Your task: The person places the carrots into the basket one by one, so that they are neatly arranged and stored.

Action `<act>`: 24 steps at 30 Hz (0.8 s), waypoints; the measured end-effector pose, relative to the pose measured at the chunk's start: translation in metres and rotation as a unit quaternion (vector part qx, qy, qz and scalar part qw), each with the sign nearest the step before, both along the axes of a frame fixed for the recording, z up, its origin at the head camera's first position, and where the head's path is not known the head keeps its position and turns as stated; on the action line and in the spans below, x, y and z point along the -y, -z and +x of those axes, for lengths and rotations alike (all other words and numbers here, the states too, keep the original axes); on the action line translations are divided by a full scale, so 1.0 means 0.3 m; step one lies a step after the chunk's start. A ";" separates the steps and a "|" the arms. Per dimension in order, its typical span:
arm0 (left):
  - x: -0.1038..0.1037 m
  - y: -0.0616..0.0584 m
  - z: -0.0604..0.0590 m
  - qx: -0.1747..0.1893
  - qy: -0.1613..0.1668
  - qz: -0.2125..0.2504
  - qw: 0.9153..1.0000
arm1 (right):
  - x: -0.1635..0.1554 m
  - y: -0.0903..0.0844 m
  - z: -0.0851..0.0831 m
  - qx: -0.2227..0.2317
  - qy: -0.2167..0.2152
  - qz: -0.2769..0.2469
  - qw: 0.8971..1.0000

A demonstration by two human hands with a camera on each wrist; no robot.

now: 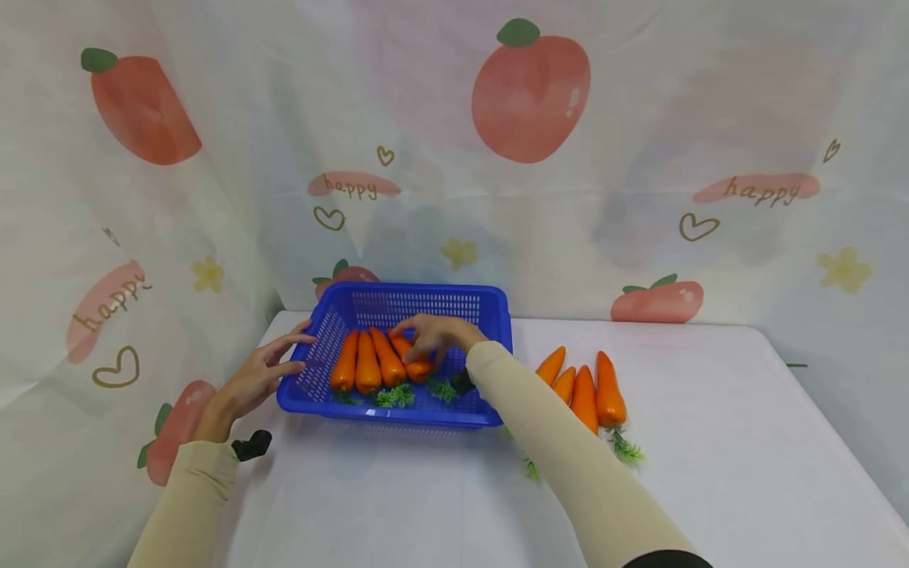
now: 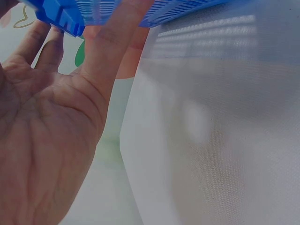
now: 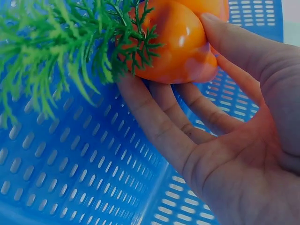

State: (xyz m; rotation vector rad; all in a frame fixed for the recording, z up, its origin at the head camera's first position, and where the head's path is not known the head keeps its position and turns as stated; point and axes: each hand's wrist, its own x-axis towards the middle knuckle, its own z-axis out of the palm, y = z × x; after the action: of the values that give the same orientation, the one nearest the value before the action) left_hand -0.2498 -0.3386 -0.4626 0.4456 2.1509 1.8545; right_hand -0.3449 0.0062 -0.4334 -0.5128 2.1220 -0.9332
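A blue plastic basket (image 1: 394,414) with slotted walls stands on the table. My left hand (image 1: 245,386) touches its left rim with extended fingers; in the left wrist view, the thumb (image 2: 110,47) lies against the basket's outside. Inside the basket, my right hand (image 1: 440,333) holds an orange carrot (image 1: 417,368) with a green leafy top. The right wrist view shows the thumb and fingers around the thick end of this carrot (image 3: 176,47), its greenery (image 3: 61,47) hanging to the left. Three more carrots (image 1: 368,364) lie side by side to its left.
Several loose carrots (image 1: 609,390) with green tops lie on the white table (image 1: 731,442) right of the basket, partly hidden by my right sleeve (image 1: 561,442). A printed cloth (image 1: 426,95) hangs behind the table and along its left side.
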 end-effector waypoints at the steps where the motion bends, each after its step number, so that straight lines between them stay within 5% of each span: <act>1: 0.000 0.000 0.000 0.001 0.000 0.002 1.000 | 0.001 0.000 -0.001 0.000 -0.001 0.001 1.000; 24: -0.001 -0.004 -0.001 0.011 -0.005 -0.002 1.000 | -0.003 0.001 0.009 -0.009 -0.001 -0.004 1.000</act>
State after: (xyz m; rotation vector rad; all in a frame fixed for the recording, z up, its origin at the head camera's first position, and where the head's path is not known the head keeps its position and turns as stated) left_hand -0.2500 -0.3381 -0.4615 0.4122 2.1469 1.8520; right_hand -0.3421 0.0070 -0.4337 -0.5289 2.1342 -0.9386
